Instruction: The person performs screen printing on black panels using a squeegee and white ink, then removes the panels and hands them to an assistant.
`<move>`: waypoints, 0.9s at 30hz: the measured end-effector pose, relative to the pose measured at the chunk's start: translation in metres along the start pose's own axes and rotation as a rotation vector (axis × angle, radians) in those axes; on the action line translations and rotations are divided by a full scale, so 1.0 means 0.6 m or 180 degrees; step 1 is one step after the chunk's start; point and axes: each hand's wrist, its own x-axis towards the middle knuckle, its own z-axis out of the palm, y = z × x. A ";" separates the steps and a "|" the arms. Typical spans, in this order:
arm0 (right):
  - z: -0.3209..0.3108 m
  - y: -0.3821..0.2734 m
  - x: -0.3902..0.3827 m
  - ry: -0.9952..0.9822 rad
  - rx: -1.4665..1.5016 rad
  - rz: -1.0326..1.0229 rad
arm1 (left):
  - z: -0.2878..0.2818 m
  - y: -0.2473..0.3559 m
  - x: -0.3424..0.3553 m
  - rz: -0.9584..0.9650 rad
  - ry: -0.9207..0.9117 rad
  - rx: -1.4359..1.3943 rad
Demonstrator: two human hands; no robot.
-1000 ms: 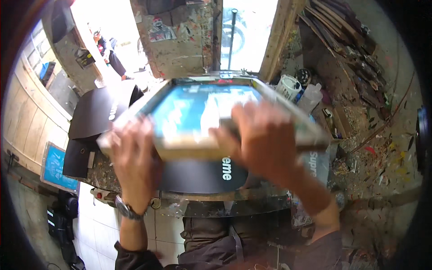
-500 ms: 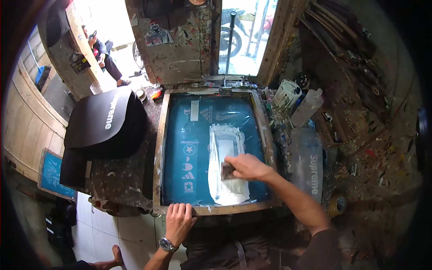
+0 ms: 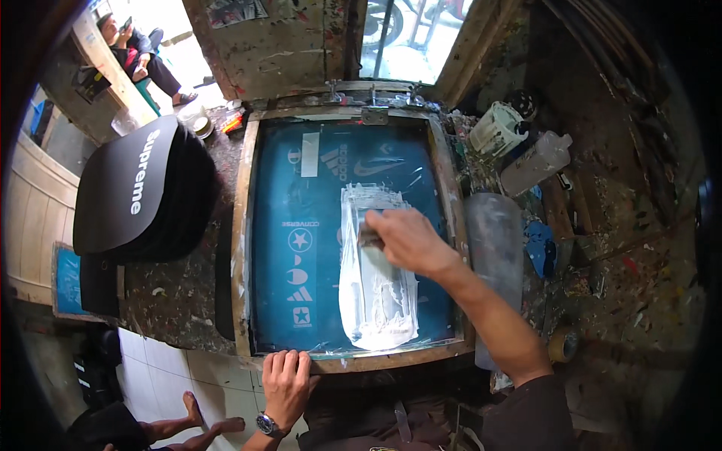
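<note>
A wooden-framed printing screen (image 3: 351, 366) lies flat before me, its blue mesh (image 3: 293, 203) marked with pale logo shapes. White ink (image 3: 380, 319) covers a tall strip right of the mesh's middle. My right hand (image 3: 410, 240) is closed on a squeegee (image 3: 371, 237) standing in that ink; the hand hides part of it. At the near edge, left of the middle, my left hand (image 3: 286, 387) wraps its fingers over the frame's front rail. Metal hinge clamps (image 3: 374, 96) sit along the far rail.
Black stacked sheets (image 3: 124, 188) with white lettering lie left of the screen. On the right are a clear plastic sheet (image 3: 494, 240), an ink-smeared tub (image 3: 498, 128), a plastic bottle (image 3: 535, 163) and a tape roll (image 3: 562, 346). Another person's bare legs (image 3: 188, 421) show lower left; someone sits outside (image 3: 143, 64).
My right hand and the squeegee have moved away from me along the white ink strip. My left hand still holds the front rail. The view has shifted, showing more of the bare legs.
</note>
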 end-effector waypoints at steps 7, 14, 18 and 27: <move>0.007 -0.093 -0.124 -0.0211 -0.0042 -0.0199 | -0.001 -0.001 0.001 -0.0023 0.0074 -0.0222; 0.028 -0.171 -0.238 -0.0044 -0.0218 -0.0083 | -0.008 -0.004 0.011 0.0087 0.0280 -0.0167; 0.030 -0.202 -0.286 0.0101 -0.0342 -0.0133 | -0.007 -0.003 0.003 0.0141 0.0444 -0.0152; 0.070 -0.236 -0.334 0.1354 -0.0981 0.0381 | -0.040 0.004 0.001 0.0225 0.0528 -0.0010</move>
